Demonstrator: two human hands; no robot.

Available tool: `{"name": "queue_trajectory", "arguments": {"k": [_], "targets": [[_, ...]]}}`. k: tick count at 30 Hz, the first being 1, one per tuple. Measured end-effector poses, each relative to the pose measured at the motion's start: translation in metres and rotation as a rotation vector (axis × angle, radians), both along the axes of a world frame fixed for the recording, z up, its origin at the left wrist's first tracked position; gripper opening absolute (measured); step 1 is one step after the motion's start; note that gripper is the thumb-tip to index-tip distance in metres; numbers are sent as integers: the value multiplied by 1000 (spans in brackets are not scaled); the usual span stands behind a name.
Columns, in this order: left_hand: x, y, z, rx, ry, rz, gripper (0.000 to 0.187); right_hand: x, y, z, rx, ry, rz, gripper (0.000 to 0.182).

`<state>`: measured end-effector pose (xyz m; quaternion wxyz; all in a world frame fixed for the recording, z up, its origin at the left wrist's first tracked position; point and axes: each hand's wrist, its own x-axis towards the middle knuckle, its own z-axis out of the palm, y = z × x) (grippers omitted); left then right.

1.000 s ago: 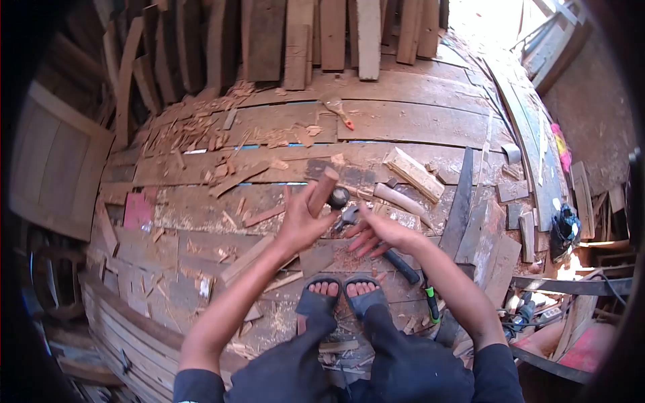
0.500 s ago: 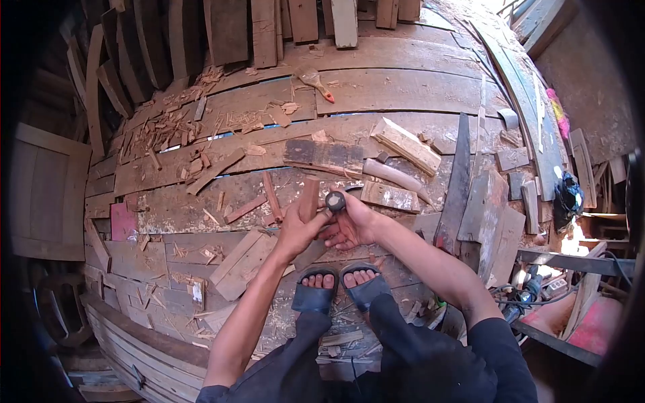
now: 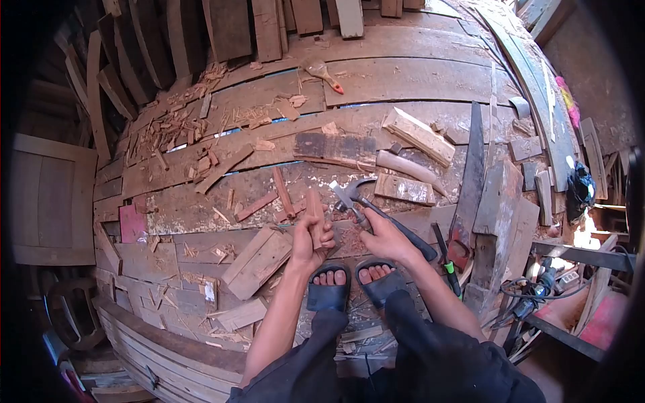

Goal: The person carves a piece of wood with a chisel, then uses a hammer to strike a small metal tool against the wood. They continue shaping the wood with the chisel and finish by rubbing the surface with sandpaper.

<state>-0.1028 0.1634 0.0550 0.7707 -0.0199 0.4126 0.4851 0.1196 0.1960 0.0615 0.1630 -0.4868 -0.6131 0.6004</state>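
The person's two hands are apart, just in front of the feet (image 3: 329, 277). The left hand (image 3: 312, 240) is wrapped around a small wood block (image 3: 314, 207), which stands up out of the fist, tilted slightly. The right hand (image 3: 384, 235) grips what looks like a chisel (image 3: 345, 197), its bright end pointing away from the person, near the block but apart from it. A hammer (image 3: 406, 236) lies just beside the right hand. Farther right, a saw (image 3: 469, 171) lies on the plank floor (image 3: 396, 74).
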Motion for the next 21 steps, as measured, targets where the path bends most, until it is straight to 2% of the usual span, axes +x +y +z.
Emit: {"name": "queue_trajectory", "arguments": {"k": [1,2,5,9,11,12,14,17,20,21], "targets": [[-2,-4,-4,-31,-202,25,36,3,-5,-3,154,-122,27,35],[1,-6,-10,-148,-197,46,33,4,-9,-7,62,-107,21,45],[4,-15,-25,-201,-136,66,30,4,-18,11,-7,-120,-11,50],[19,-10,-7,-298,102,45,34,8,-19,7,-28,-113,12,48],[32,-15,2,-235,301,26,34,8,-19,7,-4,-146,-8,44],[36,-17,3,-202,399,17,35,7,-16,14,-105,-120,-26,43],[29,-22,-6,-190,347,22,34,5,-8,34,-312,-69,-65,40],[12,-20,-15,-229,176,47,30,10,-2,27,-520,179,-128,36],[4,-22,-29,-239,104,7,22,9,-10,0,-292,314,-104,34],[4,-22,-30,-232,104,-27,19,6,-11,2,-219,218,-79,33]]}}
